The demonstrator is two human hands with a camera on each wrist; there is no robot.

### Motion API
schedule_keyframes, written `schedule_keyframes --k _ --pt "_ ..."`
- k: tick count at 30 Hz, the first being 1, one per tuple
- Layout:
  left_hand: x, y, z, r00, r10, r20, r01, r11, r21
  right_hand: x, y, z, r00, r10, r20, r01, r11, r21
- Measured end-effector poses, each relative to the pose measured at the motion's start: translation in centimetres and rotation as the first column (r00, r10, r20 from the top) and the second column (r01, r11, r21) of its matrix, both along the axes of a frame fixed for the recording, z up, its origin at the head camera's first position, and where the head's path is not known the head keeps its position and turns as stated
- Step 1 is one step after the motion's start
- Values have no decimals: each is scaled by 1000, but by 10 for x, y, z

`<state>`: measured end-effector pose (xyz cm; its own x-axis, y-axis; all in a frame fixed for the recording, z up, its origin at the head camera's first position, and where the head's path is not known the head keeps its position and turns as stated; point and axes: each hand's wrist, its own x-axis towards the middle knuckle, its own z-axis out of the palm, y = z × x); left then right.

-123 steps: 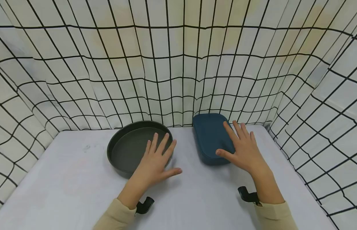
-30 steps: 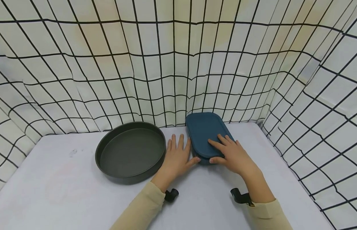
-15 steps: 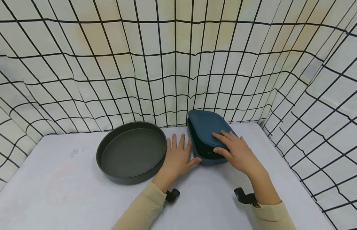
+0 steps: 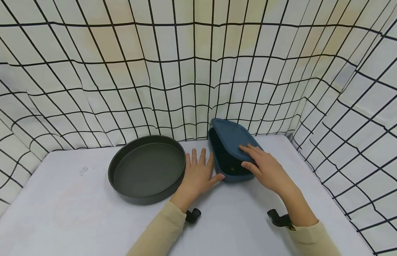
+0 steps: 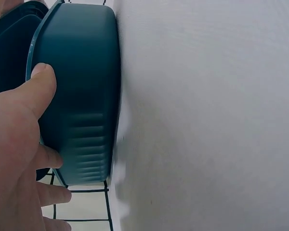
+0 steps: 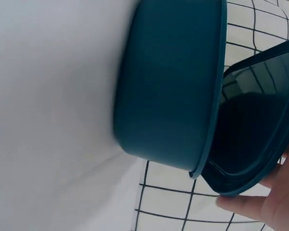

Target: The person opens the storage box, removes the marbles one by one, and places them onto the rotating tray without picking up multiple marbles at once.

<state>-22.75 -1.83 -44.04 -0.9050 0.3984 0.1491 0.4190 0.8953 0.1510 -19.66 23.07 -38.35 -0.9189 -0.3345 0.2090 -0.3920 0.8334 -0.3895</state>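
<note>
A blue rectangular food container (image 4: 235, 179) stands on the white table towards the back right. Its blue lid (image 4: 231, 137) is tilted up off the left and front of the rim, showing a dark interior. My right hand (image 4: 268, 169) grips the lid's front right part, thumb at the edge and fingers over the top. In the right wrist view the lid's underside (image 6: 253, 125) faces the container wall (image 6: 171, 86). My left hand (image 4: 198, 177) lies at the container's left side with fingers spread. In the left wrist view its thumb (image 5: 43, 86) touches the outer wall near the rim.
A round dark grey pan (image 4: 147, 172) sits just left of my left hand. White sheeting with a black grid net (image 4: 198, 71) rises behind the table and along both sides. Black wrist-worn pieces (image 4: 279, 218) sit near both cuffs.
My left hand has moved from over the pan to the container's side. My right hand has taken hold of the lid and lifted it, tilting it up to the right.
</note>
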Motion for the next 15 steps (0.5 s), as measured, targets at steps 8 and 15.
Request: schedule_keyframes --k 8,15 --pt "1 0 2 1000 -10 -1 10 1000 26 1 10 -3 998 -39 -49 35 997 -75" --pt "1 0 2 1000 -13 -9 14 999 32 -6 22 -5 995 -53 -83 32 972 -233"
